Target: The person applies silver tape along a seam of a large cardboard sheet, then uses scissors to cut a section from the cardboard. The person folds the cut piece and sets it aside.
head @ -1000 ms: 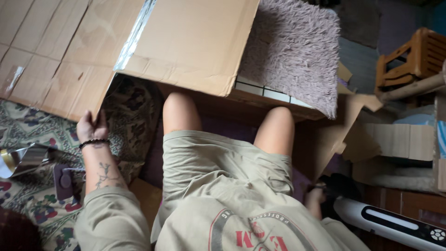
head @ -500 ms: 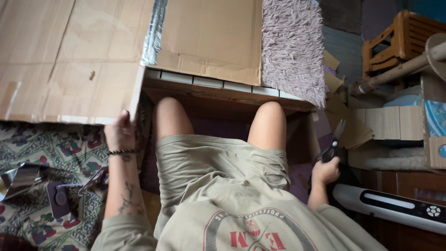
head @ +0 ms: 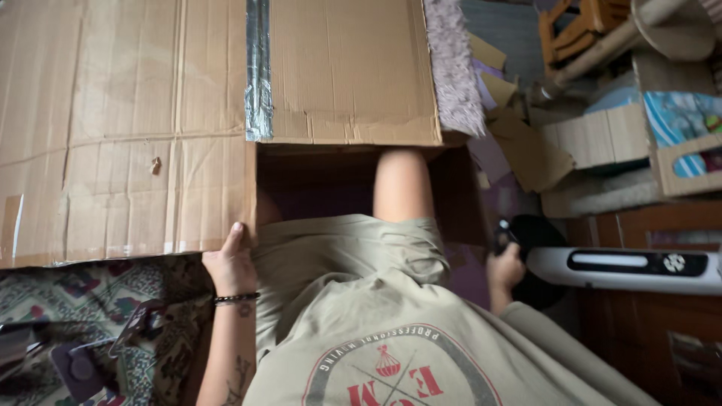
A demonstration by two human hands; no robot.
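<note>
A large brown cardboard box (head: 135,150) lies over my legs, with a strip of silver tape (head: 258,68) running down its top. Its open end covers my left knee, and my right knee shows inside the opening. My left hand (head: 229,263) grips the lower corner of the box's flap, thumb on top; a dark bead bracelet is on that wrist. My right hand (head: 505,271) is low beside my right hip, closed around a small black tool (head: 507,233) whose tip points up. My beige shirt and shorts fill the bottom centre.
A shaggy pinkish rug (head: 455,68) lies beyond the box. Cardboard scraps (head: 526,150) and smaller boxes crowd the right. A white and black appliance (head: 624,269) lies by my right hand. A patterned carpet (head: 90,308) with a grey tool (head: 83,365) is at left.
The box has slid closer over my legs and now hides my left knee. My left hand stayed on the flap edge. My right hand, holding the black tool, dropped slightly.
</note>
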